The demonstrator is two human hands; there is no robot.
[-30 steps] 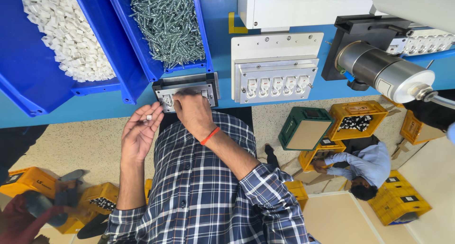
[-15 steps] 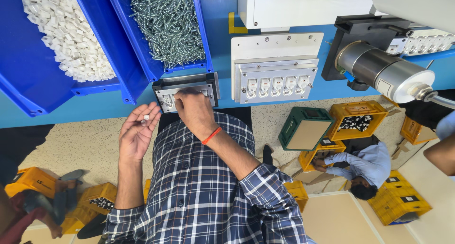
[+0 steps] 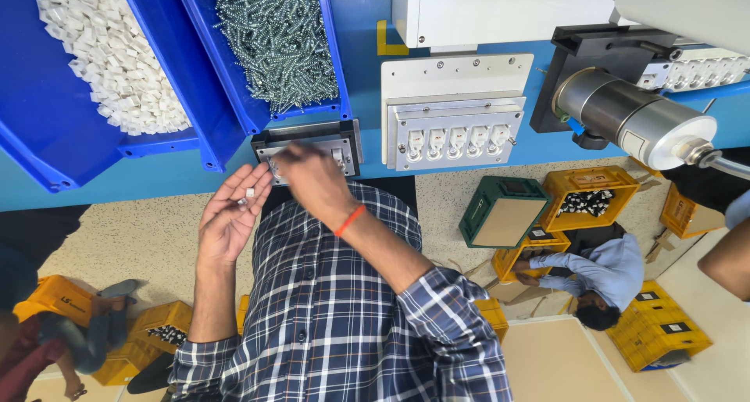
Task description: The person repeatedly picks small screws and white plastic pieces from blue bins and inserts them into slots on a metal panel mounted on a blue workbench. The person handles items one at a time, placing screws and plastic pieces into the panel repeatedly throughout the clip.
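Cupping small white pieces (image 3: 249,192) in a spread left hand (image 3: 226,226), right hand (image 3: 312,182) blurred at the far grey fixture (image 3: 344,140), grip unreadable; any palm tilt likely spills them.

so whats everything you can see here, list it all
bins: 2, blue, top left
plastic pieces: many, white, left bin
screws: many, silver, right bin
small fixture: 1, black and grey, below the screws
switch plate: 1, grey, centre
motor: 1, grey cylinder, top right
crates: several yellow, one green, on the floor
other person: 1, light blue shirt, among the crates
left hand: palm open, one small white piece on its fingers
right hand: orange wristband, blurred, at the small fixture
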